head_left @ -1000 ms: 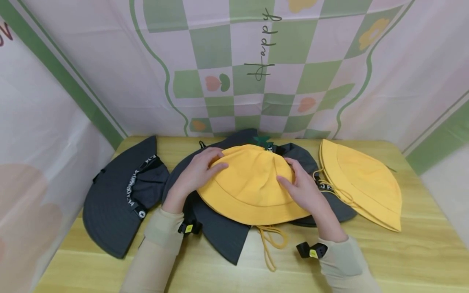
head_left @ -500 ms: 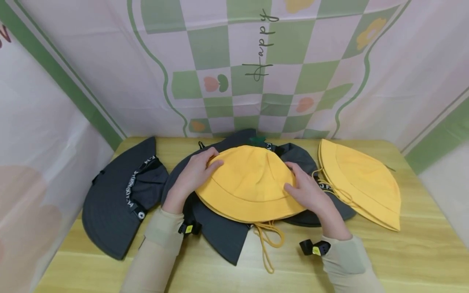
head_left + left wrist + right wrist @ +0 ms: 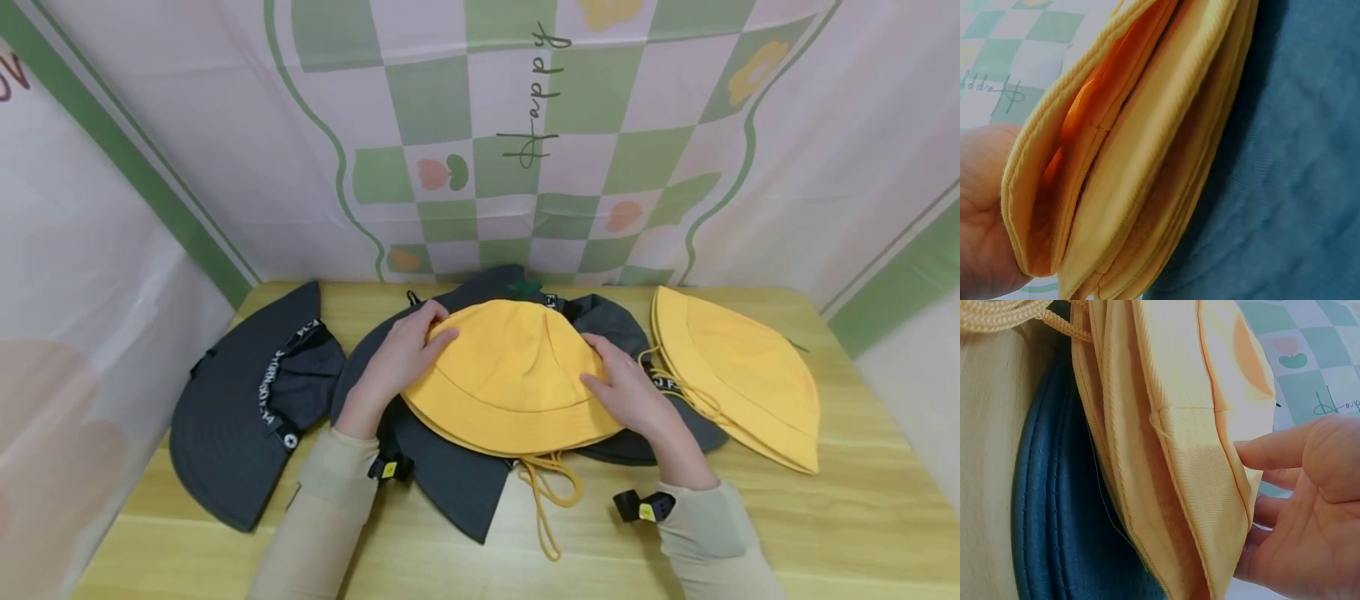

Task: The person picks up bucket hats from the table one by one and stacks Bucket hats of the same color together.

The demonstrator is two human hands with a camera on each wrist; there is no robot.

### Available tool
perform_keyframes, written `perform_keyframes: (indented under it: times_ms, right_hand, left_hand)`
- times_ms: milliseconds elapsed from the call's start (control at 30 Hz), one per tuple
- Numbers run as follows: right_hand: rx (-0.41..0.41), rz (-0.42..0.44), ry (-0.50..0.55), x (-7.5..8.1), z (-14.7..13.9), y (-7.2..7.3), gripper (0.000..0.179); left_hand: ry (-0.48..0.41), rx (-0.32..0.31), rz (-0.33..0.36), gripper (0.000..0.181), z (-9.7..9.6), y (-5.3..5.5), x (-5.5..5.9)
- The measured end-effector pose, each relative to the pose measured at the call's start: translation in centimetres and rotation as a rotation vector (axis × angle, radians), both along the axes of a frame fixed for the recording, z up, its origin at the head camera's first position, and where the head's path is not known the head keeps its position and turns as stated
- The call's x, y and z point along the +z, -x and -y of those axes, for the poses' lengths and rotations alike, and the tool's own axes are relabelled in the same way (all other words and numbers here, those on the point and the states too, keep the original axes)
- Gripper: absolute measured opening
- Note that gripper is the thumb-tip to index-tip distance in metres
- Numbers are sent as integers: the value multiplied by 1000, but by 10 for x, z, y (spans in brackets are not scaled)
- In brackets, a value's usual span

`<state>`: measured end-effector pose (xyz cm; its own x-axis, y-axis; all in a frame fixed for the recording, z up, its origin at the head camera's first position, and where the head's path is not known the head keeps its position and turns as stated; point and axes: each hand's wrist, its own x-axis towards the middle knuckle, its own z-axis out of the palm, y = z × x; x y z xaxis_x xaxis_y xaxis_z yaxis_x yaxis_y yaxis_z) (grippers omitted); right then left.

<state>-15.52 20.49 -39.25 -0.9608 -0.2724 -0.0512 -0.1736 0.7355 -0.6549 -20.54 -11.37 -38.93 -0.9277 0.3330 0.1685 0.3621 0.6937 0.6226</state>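
A yellow bucket hat [image 3: 517,358] lies flattened over dark hats in the middle of the table, its crown toward the wall. My left hand [image 3: 401,354] grips the crown's left side, thumb in front and fingers behind. On the right side my right hand [image 3: 633,387] holds the crown the same way. The left wrist view shows several layers of yellow brim [image 3: 1147,150] stacked together. In the right wrist view my thumb [image 3: 1272,450] presses near the seam of the yellow cloth. A yellow cord [image 3: 551,500] trails from under the brim onto the table.
Left of the hands lies a folded dark hat [image 3: 225,433] with a lettered band. Another dark hat [image 3: 453,467] spreads beneath the yellow one, and a dark hat [image 3: 611,321] sits behind my right hand. A second yellow hat [image 3: 750,375] with cords lies at the right. A patterned cloth [image 3: 510,208] hangs behind.
The yellow hat's right side has shifted slightly left and its crown looks smoother. My right thumb has slid outward to the crown's edge. The left hand has barely moved.
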Motion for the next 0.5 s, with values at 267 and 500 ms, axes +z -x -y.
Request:
perform_keyframes:
  times_ms: [267,500]
  right_hand:
    - [9,5,-4,0,-1,0,57]
    - [24,-12,17,-1,-5,1,57]
  left_hand:
    - [-36,86,83,47,0,-2,2]
    - [35,80,89,45,-3,-2,2]
